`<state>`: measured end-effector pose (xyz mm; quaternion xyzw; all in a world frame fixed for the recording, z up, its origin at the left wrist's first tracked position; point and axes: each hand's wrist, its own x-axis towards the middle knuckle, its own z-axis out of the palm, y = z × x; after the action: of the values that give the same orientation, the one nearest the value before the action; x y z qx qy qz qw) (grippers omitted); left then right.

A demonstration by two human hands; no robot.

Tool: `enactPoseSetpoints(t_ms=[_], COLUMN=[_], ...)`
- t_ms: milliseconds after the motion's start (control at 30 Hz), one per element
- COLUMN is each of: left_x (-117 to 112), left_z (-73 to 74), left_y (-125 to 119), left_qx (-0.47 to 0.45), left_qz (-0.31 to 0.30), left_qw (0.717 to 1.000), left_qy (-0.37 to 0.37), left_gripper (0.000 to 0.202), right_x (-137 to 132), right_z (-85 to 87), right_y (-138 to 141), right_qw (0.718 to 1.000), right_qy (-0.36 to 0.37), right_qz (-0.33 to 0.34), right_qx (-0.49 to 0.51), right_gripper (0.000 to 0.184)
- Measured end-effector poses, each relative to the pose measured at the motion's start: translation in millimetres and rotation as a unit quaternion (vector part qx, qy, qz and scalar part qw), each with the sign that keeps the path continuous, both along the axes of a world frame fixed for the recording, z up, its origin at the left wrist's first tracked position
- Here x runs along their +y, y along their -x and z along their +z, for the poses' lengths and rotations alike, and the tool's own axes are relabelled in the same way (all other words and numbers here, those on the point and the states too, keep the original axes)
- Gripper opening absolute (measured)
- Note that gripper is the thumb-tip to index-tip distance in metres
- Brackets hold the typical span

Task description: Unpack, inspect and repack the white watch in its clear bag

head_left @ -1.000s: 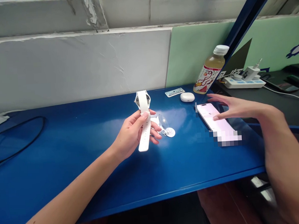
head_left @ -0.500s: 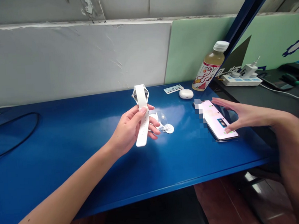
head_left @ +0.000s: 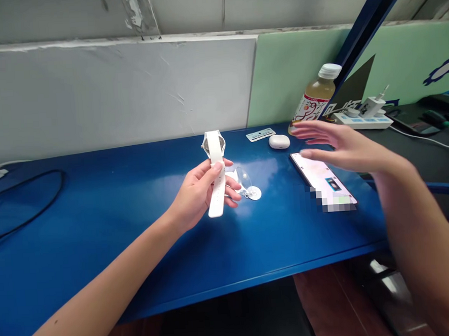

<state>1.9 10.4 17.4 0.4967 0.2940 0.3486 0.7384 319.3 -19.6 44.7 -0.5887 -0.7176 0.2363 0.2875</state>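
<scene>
Between thumb and fingers, my left hand (head_left: 206, 187) grips a white wristwatch (head_left: 218, 176) by its strap. The strap's free end hangs down toward me, and the watch case is at the top, partly covered by the strap. My right hand (head_left: 331, 141) is open with its fingers stretched to the left, in the air over the upper part of a smartphone (head_left: 326, 179). The phone lies on the blue table with its screen lit. Behind my left fingers lie a clear plastic piece (head_left: 244, 178) and a round white tag (head_left: 254, 193).
A white earbud case (head_left: 279, 142) and a small printed card (head_left: 260, 135) lie toward the wall. A drink bottle (head_left: 317, 94) stands behind my right hand. Farther right is a power strip (head_left: 362, 119) with chargers. A black cable (head_left: 27, 177) loops across the blue table (head_left: 98, 211) at left.
My right hand has lifted off the phone and moved up and left, now covering the bottle's base. My left hand still holds the wristwatch in nearly the same place.
</scene>
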Motion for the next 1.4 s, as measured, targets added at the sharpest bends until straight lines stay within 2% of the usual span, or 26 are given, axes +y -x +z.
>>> enactPoseSetpoints(t_ms=[67, 133, 200, 267, 300, 433, 567, 667, 767, 900, 1000, 1100, 1233, 1400], left_x=[-0.6, -1.3, -2.4, -4.0, -5.1, -12.0, -20.4, -24.1, -25.4, -25.2, -23.3, -21.1, -20.7, -22.3], left_z=[-0.9, -1.2, -1.4, -2.3, -3.3, -10.0, -16.2, -18.5, -18.6, -14.2, -9.0, -7.3, -12.3, -16.2], left_y=[0.0, -0.1, -0.6, -1.4, -1.9, -5.3, -10.7, -13.5, -13.9, -11.6, -9.1, -8.0, -9.2, -10.3], left_qx=[0.006, 0.010, 0.014, 0.019, 0.022, 0.035, 0.044, 0.039, 0.043, 0.042, 0.039, 0.031, 0.022, -0.006], left_qz=[-0.003, -0.003, -0.003, -0.010, -0.015, -0.027, -0.060, -0.071, -0.077, -0.089, -0.110, -0.123, -0.140, -0.153], left_qw=[1.000, 1.000, 1.000, 1.000, 0.999, 0.998, 0.992, 0.990, 0.989, 0.987, 0.987, 0.987, 0.984, 0.981], left_qy=[-0.002, -0.003, 0.001, 0.011, 0.019, 0.049, 0.098, 0.117, 0.121, 0.125, 0.111, 0.098, 0.103, 0.119], left_gripper=[0.018, 0.018, 0.019, 0.019, 0.019, 0.022, 0.017, 0.018, 0.017, 0.019, 0.023, 0.029, 0.029, 0.027], right_x=[15.3, 30.4, 42.6, 50.0, 51.7, 50.0, 45.3, 43.3, 42.1, 41.7, 42.4, 42.6, 40.8, 40.3], right_z=[4.4, 2.0, -5.8, -16.3, -21.6, -38.6, -44.7, -42.8, -39.9, -40.2, -40.6, -39.7, -40.5, -39.5], right_y=[47.7, 93.8, 130.5, 153.5, 159.6, 160.7, 154.9, 155.1, 154.6, 150.8, 148.1, 147.2, 148.0, 148.7], right_qw=[0.990, 0.961, 0.917, 0.873, 0.855, 0.791, 0.714, 0.672, 0.666, 0.680, 0.683, 0.674, 0.660, 0.671], right_qy=[-0.047, -0.026, 0.042, 0.127, 0.159, 0.196, 0.217, 0.252, 0.290, 0.314, 0.308, 0.291, 0.277, 0.281], right_qz=[0.031, 0.049, 0.069, 0.113, 0.118, 0.107, 0.088, 0.129, 0.171, 0.186, 0.190, 0.180, 0.178, 0.168], right_qx=[0.129, 0.272, 0.390, 0.457, 0.480, 0.569, 0.659, 0.685, 0.666, 0.636, 0.634, 0.655, 0.675, 0.665], right_gripper=[0.053, 0.048, 0.043, 0.040, 0.035, 0.021, 0.022, 0.030, 0.036, 0.030, 0.030, 0.030, 0.030, 0.031])
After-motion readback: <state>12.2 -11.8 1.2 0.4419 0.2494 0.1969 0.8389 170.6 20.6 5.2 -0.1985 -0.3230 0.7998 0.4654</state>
